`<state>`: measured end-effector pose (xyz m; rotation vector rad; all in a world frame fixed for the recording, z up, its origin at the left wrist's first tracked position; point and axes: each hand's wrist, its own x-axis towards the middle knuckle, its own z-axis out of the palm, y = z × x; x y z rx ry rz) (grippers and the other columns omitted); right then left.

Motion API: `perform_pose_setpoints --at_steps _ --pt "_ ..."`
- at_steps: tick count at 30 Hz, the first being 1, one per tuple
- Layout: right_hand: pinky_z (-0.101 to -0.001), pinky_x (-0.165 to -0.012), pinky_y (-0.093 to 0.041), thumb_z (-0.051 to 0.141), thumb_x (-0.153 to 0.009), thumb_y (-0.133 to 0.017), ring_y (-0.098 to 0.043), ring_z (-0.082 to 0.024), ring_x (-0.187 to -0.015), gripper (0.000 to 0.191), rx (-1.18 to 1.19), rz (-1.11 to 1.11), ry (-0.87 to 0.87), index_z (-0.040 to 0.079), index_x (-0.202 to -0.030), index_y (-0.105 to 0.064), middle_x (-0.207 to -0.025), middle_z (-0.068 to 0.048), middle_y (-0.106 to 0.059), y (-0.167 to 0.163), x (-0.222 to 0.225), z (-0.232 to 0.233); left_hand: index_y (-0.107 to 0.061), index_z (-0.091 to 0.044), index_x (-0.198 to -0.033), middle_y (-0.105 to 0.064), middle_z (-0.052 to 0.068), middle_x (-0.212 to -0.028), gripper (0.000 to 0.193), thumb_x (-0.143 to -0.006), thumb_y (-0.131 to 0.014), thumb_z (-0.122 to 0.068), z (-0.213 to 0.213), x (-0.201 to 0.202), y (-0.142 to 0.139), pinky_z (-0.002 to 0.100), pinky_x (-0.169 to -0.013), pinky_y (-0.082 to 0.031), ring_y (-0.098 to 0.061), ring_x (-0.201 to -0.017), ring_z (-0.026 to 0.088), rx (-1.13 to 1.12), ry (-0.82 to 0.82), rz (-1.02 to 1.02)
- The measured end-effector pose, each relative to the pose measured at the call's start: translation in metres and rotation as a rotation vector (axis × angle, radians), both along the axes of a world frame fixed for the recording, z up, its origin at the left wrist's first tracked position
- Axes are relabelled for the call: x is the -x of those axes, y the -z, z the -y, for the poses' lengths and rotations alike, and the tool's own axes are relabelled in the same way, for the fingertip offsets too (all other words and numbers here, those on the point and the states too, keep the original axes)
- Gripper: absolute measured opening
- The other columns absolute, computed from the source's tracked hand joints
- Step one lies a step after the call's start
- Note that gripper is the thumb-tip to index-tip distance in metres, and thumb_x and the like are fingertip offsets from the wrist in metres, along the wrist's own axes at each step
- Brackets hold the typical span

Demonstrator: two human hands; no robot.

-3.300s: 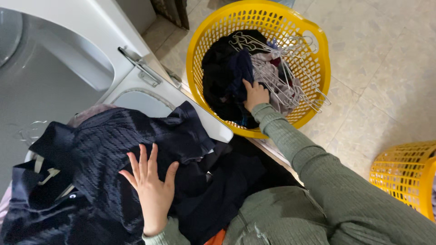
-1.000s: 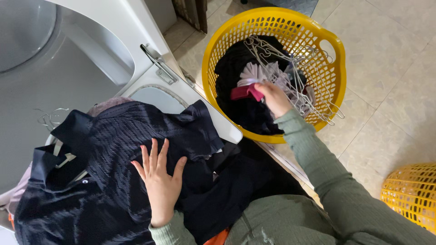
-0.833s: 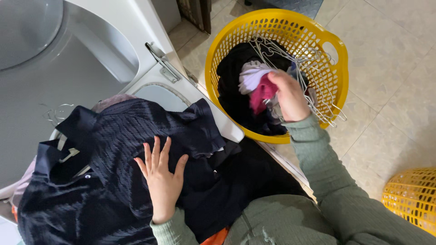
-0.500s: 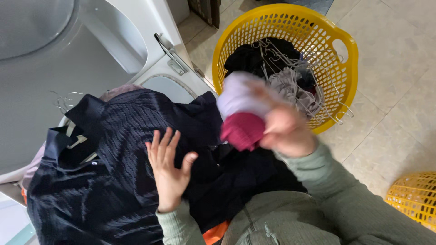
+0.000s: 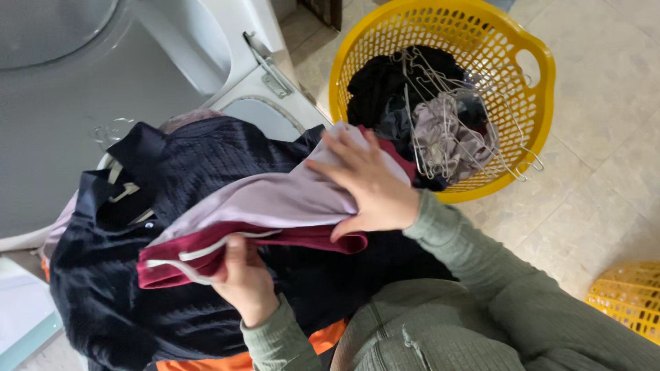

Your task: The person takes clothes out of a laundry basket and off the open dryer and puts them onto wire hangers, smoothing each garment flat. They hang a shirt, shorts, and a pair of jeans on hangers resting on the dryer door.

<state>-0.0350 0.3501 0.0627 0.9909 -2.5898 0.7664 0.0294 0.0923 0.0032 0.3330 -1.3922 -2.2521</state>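
My right hand (image 5: 368,185) lies on top of a lilac and maroon garment (image 5: 261,213) and grips its right end. From below, my left hand (image 5: 242,282) holds the same garment's maroon hem. The garment is stretched over a pile of dark navy clothes (image 5: 172,172) heaped on my lap and against the open washing machine (image 5: 89,103). Behind my right hand stands a yellow laundry basket (image 5: 529,55) with black clothes, a grey garment and several wire hangers (image 5: 440,117) in it.
The washer's white door hinge (image 5: 265,65) juts out between the pile and the basket. A second yellow basket (image 5: 629,295) shows at the lower right edge. The floor is pale tile (image 5: 598,206). An orange cloth (image 5: 206,361) peeks out under the dark pile.
My right hand lifted the lilac and maroon garment out of the yellow basket and carried it left over the dark pile. My left hand left the pile and took the garment's hem.
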Motion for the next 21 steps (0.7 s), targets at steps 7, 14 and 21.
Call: perform_pose_setpoints --at_steps 7,14,21 --pt "-0.0283 -0.072 -0.052 0.032 -0.098 -0.070 -0.066 -0.014 -0.080 0.028 0.336 0.805 -0.086 0.007 -0.108 -0.076 -0.086 -0.008 -0.075 0.018 -0.020 -0.027 -0.060 -0.003 -0.132 -0.069 0.012 -0.118 0.038 -0.105 -0.056 -0.029 0.034 0.001 -0.062 0.039 -0.089 -0.059 -0.072 -0.102 0.025 -0.508 0.027 -0.253" --pt "-0.0278 -0.073 -0.052 0.028 -0.102 -0.066 -0.062 -0.009 -0.083 0.029 0.398 0.717 -0.030 0.003 -0.116 -0.072 -0.094 -0.007 -0.075 0.006 0.032 0.012 -0.057 -0.005 -0.135 -0.068 0.009 -0.132 0.030 -0.108 -0.060 -0.017 0.096 -0.001 -0.057 0.039 -0.097 -0.059 -0.070 -0.116 0.024 -0.024 -0.104 -0.191" --pt "-0.0300 -0.085 -0.056 0.019 -0.096 -0.075 -0.073 -0.022 -0.101 0.045 0.498 0.309 0.048 0.004 -0.135 -0.061 -0.119 -0.011 -0.071 -0.008 0.031 0.077 -0.044 -0.004 -0.153 -0.058 0.008 -0.141 0.070 -0.084 -0.051 0.001 0.098 0.018 -0.020 0.031 -0.107 -0.048 -0.058 -0.128 0.021 -0.160 0.146 -0.039"
